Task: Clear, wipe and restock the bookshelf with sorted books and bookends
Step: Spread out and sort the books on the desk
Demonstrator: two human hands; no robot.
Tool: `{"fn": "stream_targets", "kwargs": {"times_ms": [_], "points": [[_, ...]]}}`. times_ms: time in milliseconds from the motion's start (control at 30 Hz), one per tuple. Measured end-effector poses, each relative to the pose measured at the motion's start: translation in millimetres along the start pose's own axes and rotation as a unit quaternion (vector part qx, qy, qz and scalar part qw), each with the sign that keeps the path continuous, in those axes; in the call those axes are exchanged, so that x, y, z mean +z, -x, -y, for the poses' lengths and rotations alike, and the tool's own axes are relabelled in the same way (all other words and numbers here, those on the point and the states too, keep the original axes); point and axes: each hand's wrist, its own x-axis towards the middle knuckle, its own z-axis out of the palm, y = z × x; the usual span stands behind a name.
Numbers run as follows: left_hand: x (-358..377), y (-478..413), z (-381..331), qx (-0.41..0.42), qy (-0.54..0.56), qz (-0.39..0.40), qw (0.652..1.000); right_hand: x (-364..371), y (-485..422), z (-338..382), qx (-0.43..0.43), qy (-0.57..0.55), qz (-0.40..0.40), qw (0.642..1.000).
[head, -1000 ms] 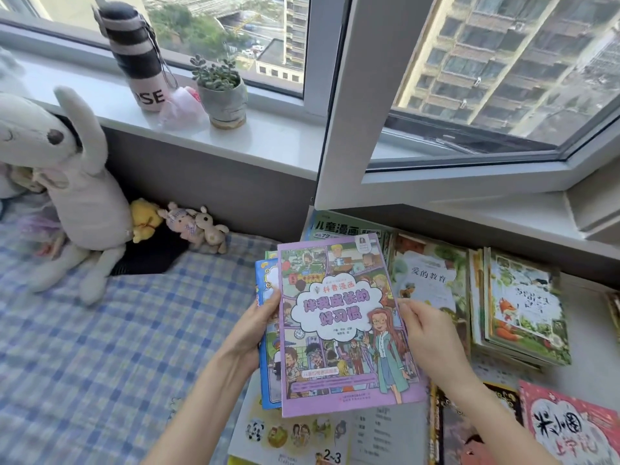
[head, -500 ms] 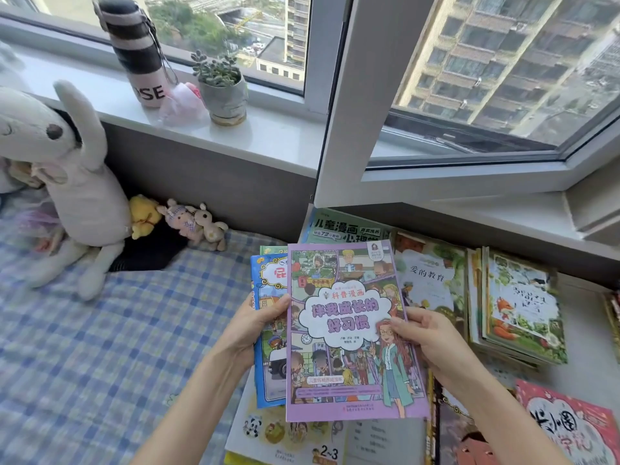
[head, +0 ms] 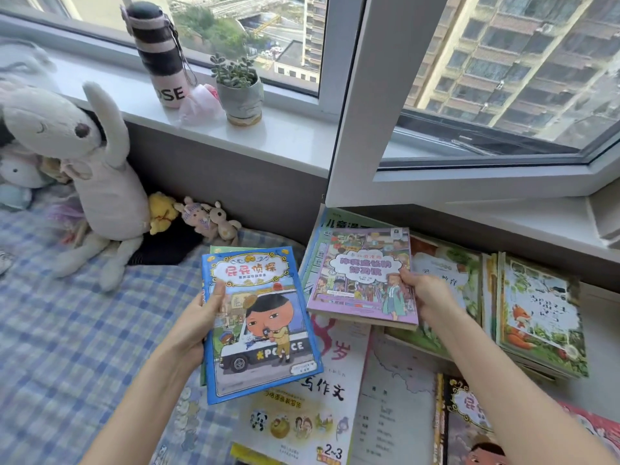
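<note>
Purple book (head: pixel 362 280): held tilted just above the piles, near the wall under the window.
Right hand (head: pixel 429 293): pinches the purple book's right edge, thumb on the cover.
Blue book (head: pixel 265 327): held face up above the cloth's edge, with a green book (head: pixel 231 250) under it.
Left hand (head: pixel 198 327): grips the blue book's left edge, thumb on top.
Piles: more books lie flat to the right, among them a fox book (head: pixel 540 313).
Progress: looks like mid-sorting. Books are off the shelf, some are stacked and others lie loose. No shelf, wiping cloth or bookends are in view, so wiping and restocking likely remain.
Around: checked cloth (head: pixel 67 330), plush rabbit (head: pixel 100 182); bottle (head: pixel 161 58) and plant (head: pixel 240 95) on the sill (head: pixel 285 135).
</note>
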Motion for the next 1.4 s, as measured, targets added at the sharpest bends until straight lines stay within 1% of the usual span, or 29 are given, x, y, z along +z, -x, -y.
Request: {"fn": "stream_targets", "kwargs": {"times_ms": [133,167,200,233,267,300,333,367,400,433,467,500,533,600,667,800,900,1000,1067,1133,1233,1300,1400], "points": [[-6.2,8.8,-0.5,-0.016,-0.012,0.004,1.0,21.9,-22.1,13.1,-0.017,0.016,0.065,0.998],[-6.1,11.4,-0.6,-0.024,-0.013,0.007,1.0,27.3,-27.1,13.8,-0.024,0.037,0.059,0.997],[-5.1,14.0,-0.5,-0.032,-0.011,0.014,0.999,31.4,-32.3,13.7,-0.04,0.09,0.028,0.995],[-3.9,16.4,-1.0,-0.038,-0.009,0.017,0.999,35.4,-33.6,13.4,-0.067,0.195,-0.028,0.978],[-2.4,18.3,-1.6,-0.041,-0.01,0.022,0.999,37.4,-31.6,12.5,-0.107,0.316,-0.095,0.938],[0.0,20.3,-2.4,-0.041,-0.009,0.029,0.999,40.0,-21.6,12.0,-0.165,0.387,-0.14,0.896],[2.9,22.2,-3.2,-0.041,-0.01,0.037,0.998,43.3,-4.8,10.7,-0.215,0.396,-0.13,0.883],[6.2,23.4,-4.0,-0.039,-0.012,0.044,0.998,46.7,19.1,9.1,-0.235,0.36,-0.072,0.9],[10.7,24.2,-4.3,-0.037,-0.016,0.051,0.998,50.2,46.8,7.4,-0.212,0.306,0.016,0.928],[17.8,25.0,-3.9,-0.039,-0.023,0.059,0.997,52.2,74.8,4.4,-0.157,0.261,0.111,0.946],[27.7,26.5,-3.0,-0.039,-0.031,0.072,0.996,50.2,96.3,-1.1,-0.103,0.24,0.191,0.946],[36.0,28.0,-2.2,-0.035,-0.034,0.084,0.995,48.4,106.7,-12.4,-0.076,0.234,0.234,0.94],[47.0,28.9,-0.4,-0.031,-0.045,0.096,0.994,42.5,111.9,-24.4,-0.071,0.227,0.233,0.943],[72.4,31.4,3.0,-0.032,-0.082,0.116,0.989,26.8,113.2,-43.7,-0.089,0.2,0.171,0.961],[97.4,29.9,9.3,-0.042,-0.123,0.144,0.981,4.9,115.6,-57.8,-0.082,0.16,0.118,0.977],[145.6,31.7,31.4,-0.068,-0.18,0.123,0.974,-42.8,129.3,-82.6,-0.05,0.071,0.035,0.996],[170.1,33.2,54.1,-0.096,-0.205,0.151,0.962,-80.7,137.2,-105.2,-0.034,0.006,-0.037,0.999],[183.6,27.0,71.3,-0.095,-0.211,0.176,0.957,-128.7,140.9,-128.0,-0.001,-0.087,-0.106,0.991],[190.3,22.5,79.2,-0.085,-0.233,0.185,0.951,-164.2,144.4,-139.7,0.008,-0.119,-0.147,0.982],[194.0,19.9,83.3,-0.065,-0.255,0.194,0.945,-195.7,145.5,-150.9,0.008,-0.126,-0.165,0.978],[200.0,21.1,83.4,-0.04,-0.285,0.194,0.938,-225.7,143.8,-169.3,0.01,-0.083,-0.173,0.981],[200.8,19.5,81.0,-0.02,-0.298,0.187,0.936,-231.2,141.7,-178.6,0.012,-0.044,-0.173,0.984],[202.4,18.5,73.7,0.005,-0.301,0.171,0.938,-225.3,135.6,-185.9,0.023,0.024,-0.15,0.988]]}}
